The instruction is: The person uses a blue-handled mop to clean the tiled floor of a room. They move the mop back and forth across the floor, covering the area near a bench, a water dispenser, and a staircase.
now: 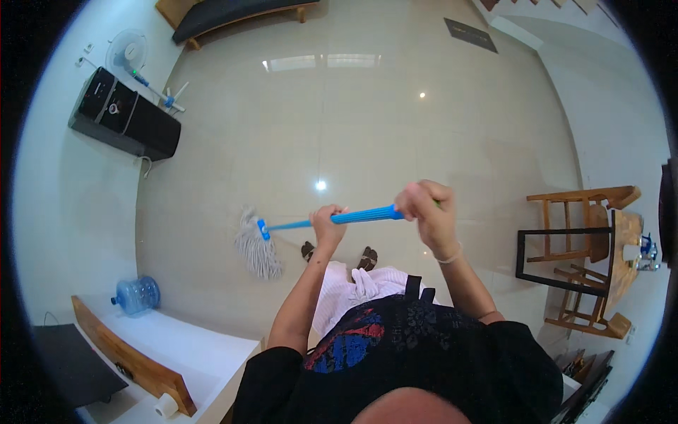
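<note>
A mop with a blue handle (367, 215) slants across in front of me, its grey-white string head (258, 249) spread on the tiled floor to my left. My left hand (328, 222) is wrapped round the middle of the handle. Higher up, at the handle's top end, my right hand (426, 208) is closed over the grip. A light band circles my right wrist. The mop head lies left of my sandalled feet (366, 259).
At left stand a black water dispenser (127, 116), a fan (130, 54) and a blue water bottle (138, 295). A dark bench (233, 15) is at the far wall, a mat (471, 35) far right. Wooden chairs (565, 226) and a table (621, 265) stand right.
</note>
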A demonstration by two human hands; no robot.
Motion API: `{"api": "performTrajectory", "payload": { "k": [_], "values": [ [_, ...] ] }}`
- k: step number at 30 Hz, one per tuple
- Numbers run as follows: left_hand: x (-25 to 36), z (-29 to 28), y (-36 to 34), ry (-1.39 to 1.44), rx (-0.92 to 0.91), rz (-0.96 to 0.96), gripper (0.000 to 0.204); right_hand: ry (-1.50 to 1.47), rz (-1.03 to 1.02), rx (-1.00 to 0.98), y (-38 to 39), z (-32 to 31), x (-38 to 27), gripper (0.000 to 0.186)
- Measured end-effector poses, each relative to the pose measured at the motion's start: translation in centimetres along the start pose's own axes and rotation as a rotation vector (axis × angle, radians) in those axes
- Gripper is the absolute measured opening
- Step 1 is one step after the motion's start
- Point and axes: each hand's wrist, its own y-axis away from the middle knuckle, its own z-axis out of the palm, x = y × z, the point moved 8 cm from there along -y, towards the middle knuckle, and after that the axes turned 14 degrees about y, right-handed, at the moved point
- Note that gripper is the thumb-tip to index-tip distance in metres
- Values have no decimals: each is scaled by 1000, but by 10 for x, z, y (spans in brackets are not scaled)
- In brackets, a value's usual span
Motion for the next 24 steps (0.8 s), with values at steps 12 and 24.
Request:
{"api": "performTrajectory", "payload": {
  "k": [12,24],
  "values": [
    [121,188,19,126,-699,423,24,455,-31,740,141,-112,-49,32],
    [198,214,152,48,-1243,692,8,1177,722,-45,200,-128,8,31]
  ]
}}
